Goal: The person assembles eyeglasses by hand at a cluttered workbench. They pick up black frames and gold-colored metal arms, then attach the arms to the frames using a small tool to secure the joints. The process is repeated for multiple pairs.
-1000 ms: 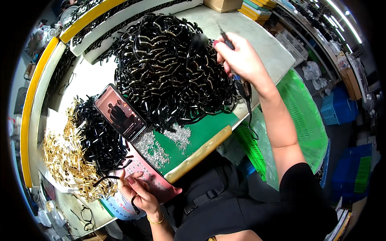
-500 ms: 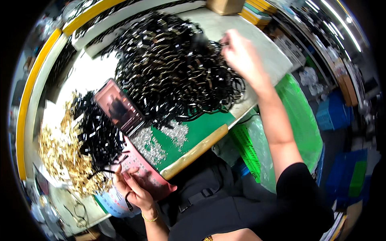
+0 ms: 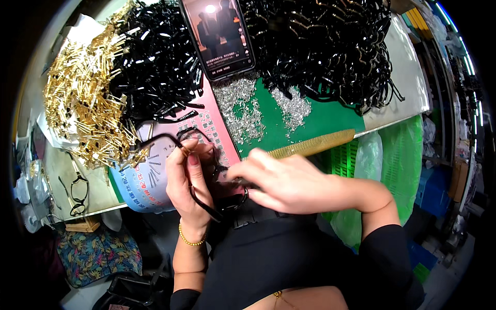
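- The left hand [image 3: 191, 181] is closed around a black eyeglass frame [image 3: 207, 210], apparently to steady it before the body.
- The right hand [image 3: 289, 181] curls in beside it, nearly meeting the left; blur hides whether its fingers grip anything.
- Small silver pieces [image 3: 238, 116] lie just beyond the hands, presumably for easy reach.
- The phone [image 3: 219, 33] faces the person, likely for viewing.
- The frame sits mainly within the left hand, one arm jutting leftward, its other parts between both hands.
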The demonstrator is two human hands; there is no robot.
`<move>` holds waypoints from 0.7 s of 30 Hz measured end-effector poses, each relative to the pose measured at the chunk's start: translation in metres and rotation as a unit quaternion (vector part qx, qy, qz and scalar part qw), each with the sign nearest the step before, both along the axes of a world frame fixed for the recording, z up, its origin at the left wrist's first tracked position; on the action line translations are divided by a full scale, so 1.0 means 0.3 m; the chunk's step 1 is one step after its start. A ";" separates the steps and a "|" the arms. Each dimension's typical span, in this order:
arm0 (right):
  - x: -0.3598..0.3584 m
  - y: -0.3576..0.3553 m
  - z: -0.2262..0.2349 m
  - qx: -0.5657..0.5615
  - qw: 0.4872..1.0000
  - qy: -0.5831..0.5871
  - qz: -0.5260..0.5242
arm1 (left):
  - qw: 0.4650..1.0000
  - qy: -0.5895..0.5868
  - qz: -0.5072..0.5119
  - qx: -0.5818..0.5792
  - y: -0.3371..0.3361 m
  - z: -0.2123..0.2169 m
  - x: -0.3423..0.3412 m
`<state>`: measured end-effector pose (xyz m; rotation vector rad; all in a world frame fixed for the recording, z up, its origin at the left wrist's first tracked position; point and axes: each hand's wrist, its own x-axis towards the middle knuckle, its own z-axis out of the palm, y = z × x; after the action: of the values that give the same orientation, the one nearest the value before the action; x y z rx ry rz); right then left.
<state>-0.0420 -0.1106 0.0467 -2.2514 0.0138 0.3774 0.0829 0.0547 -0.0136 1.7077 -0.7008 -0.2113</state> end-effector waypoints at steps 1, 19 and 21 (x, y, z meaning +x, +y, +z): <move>-0.028 -0.015 0.009 -0.045 0.998 -0.012 -0.047 | 1.000 -0.012 0.001 0.020 0.000 -0.001 0.001; -0.115 -0.118 0.018 -0.284 0.956 0.003 -0.079 | 0.962 -0.115 -0.205 0.139 -0.070 0.060 0.053; -0.114 -0.117 0.017 -0.291 0.954 -0.006 -0.077 | 0.966 -0.113 -0.204 0.107 -0.076 0.061 0.053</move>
<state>-0.0762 -0.1457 0.0519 -2.8099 0.3318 0.3011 0.0989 0.0319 0.0048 1.7939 -1.2391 -0.3944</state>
